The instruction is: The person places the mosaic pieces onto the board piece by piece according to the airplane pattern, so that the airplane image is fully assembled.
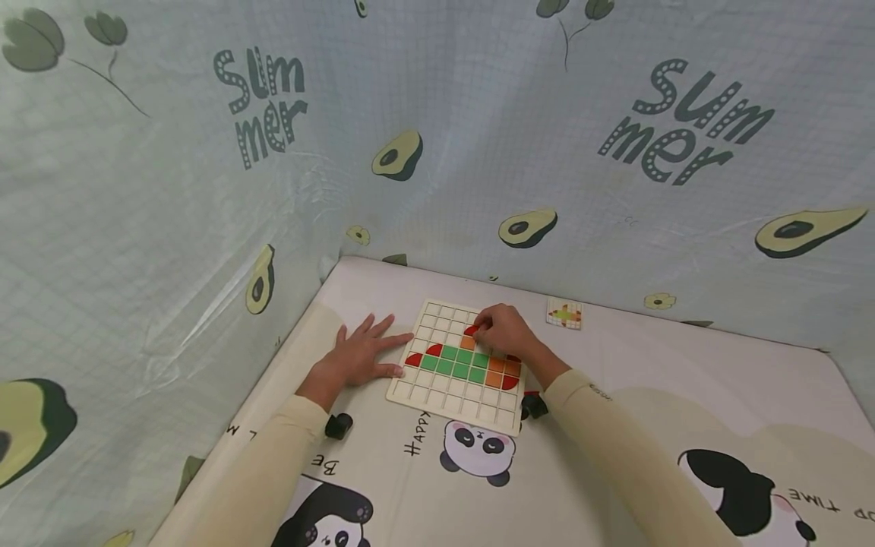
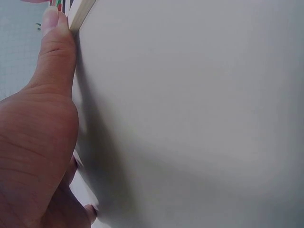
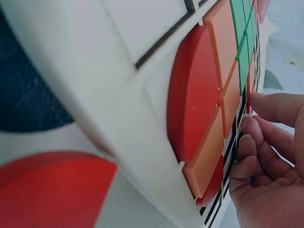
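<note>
A cream grid board (image 1: 437, 391) lies on the table, with green square tiles (image 1: 453, 368), orange square tiles (image 1: 494, 377) and red rounded tiles (image 1: 509, 383) set in its cells. At the upper part of the grid, the right hand (image 1: 509, 333) pinches a red rounded tile (image 1: 472, 330) between thumb and fingertips, just above a single orange tile (image 1: 468, 343). The fingertips hide part of that tile. Fingers spread, the left hand (image 1: 358, 355) rests at the board's left side. Its thumb (image 2: 54, 57) touches the board's edge in the left wrist view.
A small pattern card (image 1: 564, 314) lies beyond the board to the right. One loose red tile (image 3: 52, 190) is beside the board's near right edge. Avocado-printed cloth (image 1: 451, 190) hangs behind and to the left. Panda drawings (image 1: 478, 448) decorate the table cover.
</note>
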`<state>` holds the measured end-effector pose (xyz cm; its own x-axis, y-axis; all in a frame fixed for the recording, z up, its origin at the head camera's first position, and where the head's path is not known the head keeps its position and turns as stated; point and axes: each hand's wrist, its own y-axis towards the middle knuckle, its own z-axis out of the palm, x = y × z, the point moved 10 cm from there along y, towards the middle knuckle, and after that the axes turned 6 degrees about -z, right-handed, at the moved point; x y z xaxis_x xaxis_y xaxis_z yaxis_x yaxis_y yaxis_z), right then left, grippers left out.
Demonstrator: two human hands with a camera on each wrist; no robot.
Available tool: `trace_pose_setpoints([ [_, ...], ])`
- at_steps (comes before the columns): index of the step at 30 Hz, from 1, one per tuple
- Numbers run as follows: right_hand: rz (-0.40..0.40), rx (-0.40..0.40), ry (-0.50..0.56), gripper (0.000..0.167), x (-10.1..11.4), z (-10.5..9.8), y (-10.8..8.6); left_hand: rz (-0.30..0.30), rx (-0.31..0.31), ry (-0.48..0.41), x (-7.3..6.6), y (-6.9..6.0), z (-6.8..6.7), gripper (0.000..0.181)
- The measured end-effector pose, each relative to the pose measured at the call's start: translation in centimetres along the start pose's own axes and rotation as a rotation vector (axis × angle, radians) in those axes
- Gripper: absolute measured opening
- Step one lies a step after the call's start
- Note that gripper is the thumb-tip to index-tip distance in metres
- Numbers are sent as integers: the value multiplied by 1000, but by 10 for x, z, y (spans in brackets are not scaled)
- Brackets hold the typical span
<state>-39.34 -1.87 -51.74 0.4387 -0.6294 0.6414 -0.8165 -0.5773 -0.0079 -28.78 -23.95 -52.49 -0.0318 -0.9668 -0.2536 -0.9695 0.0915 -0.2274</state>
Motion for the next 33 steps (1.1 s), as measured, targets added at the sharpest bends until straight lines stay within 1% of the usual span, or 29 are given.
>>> trace_pose_setpoints([
  [10, 18, 3, 2, 20, 1, 0, -2, -6, -2, -3, 0, -1, 1, 72],
  [19, 0, 4, 3, 20, 2, -1, -4, -3, -4, 1, 2, 1, 2, 73],
  [25, 11, 12, -8, 20, 2, -1, -4, 0, -8, 5, 0, 0, 1, 73],
  [33, 18, 25, -10, 23, 2, 0, -5, -11, 0, 11, 1, 1, 3, 74],
])
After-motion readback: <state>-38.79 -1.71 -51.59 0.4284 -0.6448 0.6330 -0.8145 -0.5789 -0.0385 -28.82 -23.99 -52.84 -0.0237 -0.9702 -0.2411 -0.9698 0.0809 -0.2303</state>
